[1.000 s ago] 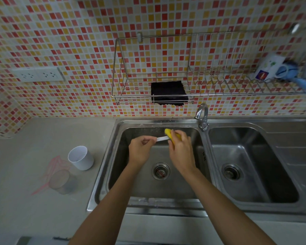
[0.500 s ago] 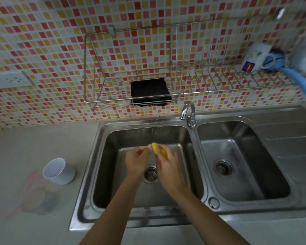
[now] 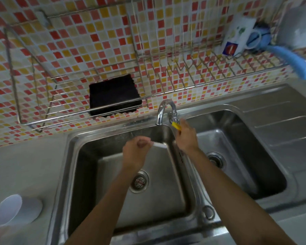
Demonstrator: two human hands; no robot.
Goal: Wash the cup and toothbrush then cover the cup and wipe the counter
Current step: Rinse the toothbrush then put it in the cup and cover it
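Observation:
My left hand (image 3: 137, 151) is closed around a white toothbrush (image 3: 160, 145) whose end sticks out to the right, over the left sink basin (image 3: 88, 167). My right hand (image 3: 185, 137) holds a small yellow sponge (image 3: 176, 125) up against the base of the chrome tap (image 3: 163, 110). Whether water runs from the tap I cannot tell. The white cup (image 3: 16, 210) lies on its side on the grey counter (image 3: 25, 167) at the far left, its mouth turned toward me.
A wire rack (image 3: 74, 82) on the tiled wall holds a dark folded cloth (image 3: 113, 95), a white carton (image 3: 237, 36) and a blue-handled brush (image 3: 290, 59). The right basin (image 3: 237, 156) and its draining board (image 3: 281, 121) lie beyond the tap.
My hands have separated: the right one with the yellow sponge rose to the tap base, the left stayed over the basin with the toothbrush. The view has shifted closer and to the right.

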